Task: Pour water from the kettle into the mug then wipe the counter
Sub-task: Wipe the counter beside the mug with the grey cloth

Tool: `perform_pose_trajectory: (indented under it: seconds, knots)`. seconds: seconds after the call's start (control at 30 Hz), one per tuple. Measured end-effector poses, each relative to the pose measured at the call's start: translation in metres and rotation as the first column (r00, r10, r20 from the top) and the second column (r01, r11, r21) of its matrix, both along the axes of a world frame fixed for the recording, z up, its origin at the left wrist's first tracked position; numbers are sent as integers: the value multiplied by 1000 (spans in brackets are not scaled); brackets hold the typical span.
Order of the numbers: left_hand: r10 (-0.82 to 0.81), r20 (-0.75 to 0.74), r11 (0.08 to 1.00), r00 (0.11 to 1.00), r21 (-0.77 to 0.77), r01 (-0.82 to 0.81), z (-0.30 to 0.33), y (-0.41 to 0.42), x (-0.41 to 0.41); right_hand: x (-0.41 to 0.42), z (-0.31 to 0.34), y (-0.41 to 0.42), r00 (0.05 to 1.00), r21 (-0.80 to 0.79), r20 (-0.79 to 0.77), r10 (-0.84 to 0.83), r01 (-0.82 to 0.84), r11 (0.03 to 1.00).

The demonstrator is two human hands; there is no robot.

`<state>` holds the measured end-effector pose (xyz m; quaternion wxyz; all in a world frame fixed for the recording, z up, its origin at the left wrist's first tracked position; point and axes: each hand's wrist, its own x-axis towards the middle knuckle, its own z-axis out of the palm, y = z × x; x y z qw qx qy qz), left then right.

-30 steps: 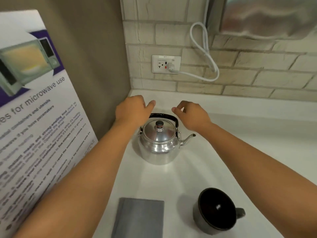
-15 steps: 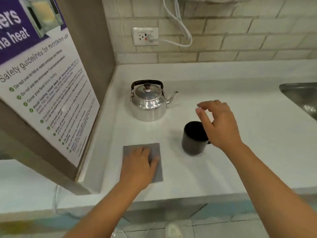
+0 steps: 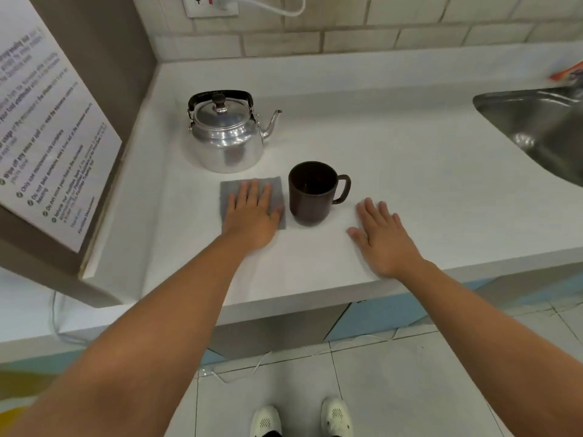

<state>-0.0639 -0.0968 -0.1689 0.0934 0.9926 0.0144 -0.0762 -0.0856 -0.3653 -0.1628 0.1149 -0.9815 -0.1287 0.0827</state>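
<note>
Since half a second ago our right hand [image 3: 383,238] has dropped flat, fingers spread, onto the white desk [image 3: 410,159] right of the dark brown mug [image 3: 312,192]. Left hand [image 3: 252,212] presses the grey cloth [image 3: 230,192] left of the mug, palm open; the shiny metal kettle [image 3: 225,137] stands behind.

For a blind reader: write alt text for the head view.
A left hand lies flat on a grey cloth and a right hand flat on a white counter, flanking a dark mug; a metal kettle stands behind.
</note>
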Motion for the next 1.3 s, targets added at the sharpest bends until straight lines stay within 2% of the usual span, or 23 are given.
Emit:
perform_pose_trajectory:
  seconds: [0.07, 0.13, 0.2, 0.27, 0.33, 0.4, 0.53, 0.63, 0.7, 0.77, 0.9, 0.97, 1.03, 1.1, 1.17, 1.2, 1.23, 1.3]
  knots:
    - [-137, 78, 990, 987, -33, 140, -6, 7, -22, -1, -1, -5, 1000, 6, 5, 9, -9, 1000]
    - [-159, 116, 985, 980, -44, 165, -8, 35, -37, 0, 0, -8, 1000, -7, -3, 22, -22, 1000]
    - [7, 70, 1000, 998, -12, -6, -6, 62, -28, 2, 0, -8, 999, -35, -8, 36, -37, 999]
    - [206, -7, 978, 978, 38, -206, -3, 66, -8, 4, 1, -8, 999, -46, -18, 49, -50, 998]
    - [276, -27, 960, 961, 55, -274, -2, 43, 6, 5, 1, -9, 998, -49, -15, 58, -59, 997]
    - [245, -17, 969, 969, 38, -244, -2, 16, -4, 6, 2, -11, 997, -60, -16, 70, -71, 996]
    - [205, 81, 979, 975, -3, -206, -4, -24, -83, 9, 7, -18, 995, -36, -4, 104, -104, 994]
    - [138, 127, 990, 982, -39, -134, -2, -74, -127, 14, 13, -33, 992, 150, -64, 110, -100, 984]
    - [3, 141, 999, 990, -47, 4, 0, -114, -131, 14, 17, -45, 994, 310, -73, 84, -57, 949]
    - [-134, 127, 987, 983, -69, 144, 0, -153, -118, 13, 22, -58, 999, 410, -12, 31, -23, 912]
    - [-322, 46, 916, 946, -237, 323, 12, -204, -57, 8, 29, -71, 995, 515, 90, -48, -5, 857]
    - [-375, 80, 818, 923, -440, 371, 26, -209, -38, 3, 32, -66, 993, 612, 74, -94, 29, 791]
    - [-325, 159, 705, 932, -616, 351, 32, -196, -40, -3, 30, -63, 1000, 667, -9, -22, 22, 745]
    - [-215, 246, 697, 945, -639, 325, 27, -167, -58, -11, 21, -65, 983, 611, -51, 176, -109, 784]
    - [-70, 298, 755, 952, -607, 246, 17, -131, -76, -14, 9, -73, 932, 355, 12, 362, -343, 870]
    - [5, 321, 791, 947, -581, 193, 14, -113, -82, -9, 4, -76, 911, 225, 33, 411, -407, 885]
    - [68, 347, 831, 935, -539, 140, 12, -96, -84, -1, 2, -79, 907, 144, 27, 420, -419, 896]
    - [145, 398, 906, 906, -421, 39, 11, -66, -81, 21, 1, -81, 933, 94, -26, 358, -354, 930]
